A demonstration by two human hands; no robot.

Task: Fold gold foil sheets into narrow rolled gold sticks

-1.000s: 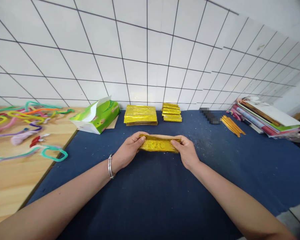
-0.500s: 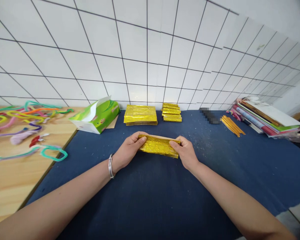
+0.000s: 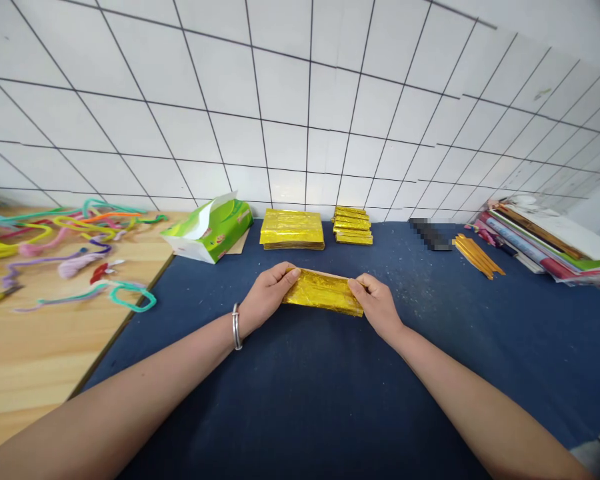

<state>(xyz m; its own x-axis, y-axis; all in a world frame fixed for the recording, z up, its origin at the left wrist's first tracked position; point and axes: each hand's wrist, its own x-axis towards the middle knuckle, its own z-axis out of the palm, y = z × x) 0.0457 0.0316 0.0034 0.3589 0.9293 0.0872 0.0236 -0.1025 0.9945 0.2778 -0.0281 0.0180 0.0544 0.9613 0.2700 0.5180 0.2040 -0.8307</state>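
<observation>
A sheet of gold foil paper (image 3: pixel 323 291), its upper edge folded, stretches between my two hands over the dark blue tabletop. My left hand (image 3: pixel 269 293), below a silver bangle (image 3: pixel 237 327), pinches its left end with the thumb on the front. At the other end my right hand (image 3: pixel 379 305) grips it the same way; the fingers behind the paper are hidden. Beyond the hands lies a stack of gold foil sheets (image 3: pixel 292 230). To its right is a pile of narrow folded gold strips (image 3: pixel 353 225).
A green tissue pack (image 3: pixel 220 230) stands back left. Colourful pipe cleaners (image 3: pixel 90 230) litter the wooden board (image 3: pixel 45 347) at left. A blurred-out dark object (image 3: pixel 431 235), orange-gold strips (image 3: pixel 479 257) and stacked books (image 3: pixel 545 240) lie back right. A tiled wall (image 3: pixel 285 87) rises behind.
The view has turned slightly left, so everything sits farther right. Both hands keep hold of the foil paper; its front looks a little flatter, with the thumbs nearer the top edge.
</observation>
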